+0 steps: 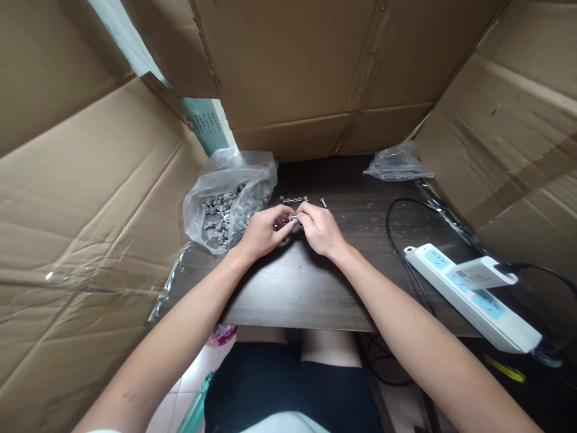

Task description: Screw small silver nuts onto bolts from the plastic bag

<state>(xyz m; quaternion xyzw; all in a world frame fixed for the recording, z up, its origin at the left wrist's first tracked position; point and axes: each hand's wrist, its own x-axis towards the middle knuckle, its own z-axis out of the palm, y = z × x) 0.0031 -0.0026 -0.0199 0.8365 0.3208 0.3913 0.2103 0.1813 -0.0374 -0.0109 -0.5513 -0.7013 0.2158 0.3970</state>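
Observation:
My left hand [268, 230] and my right hand [319, 227] meet over the middle of the dark table [274, 294]. Between their fingertips is a small silver screw [293, 218], pinched from both sides. Its finer details are too small to make out. Just beyond my fingers lie several loose metal pieces, among them a screw [323, 203] on the right and a small ring-like nut or washer [282, 198] on the left. Close to my left hand stands an open clear plastic bag [193, 210] with many small metal fasteners [225, 207] inside.
Cardboard walls [315, 66] enclose the table at the back and both sides. At the right lies a white power strip [473, 300] with a charger plugged in and a black cable [391, 225] looping beside it. Another clear plastic bag [399, 163] rests at the back right.

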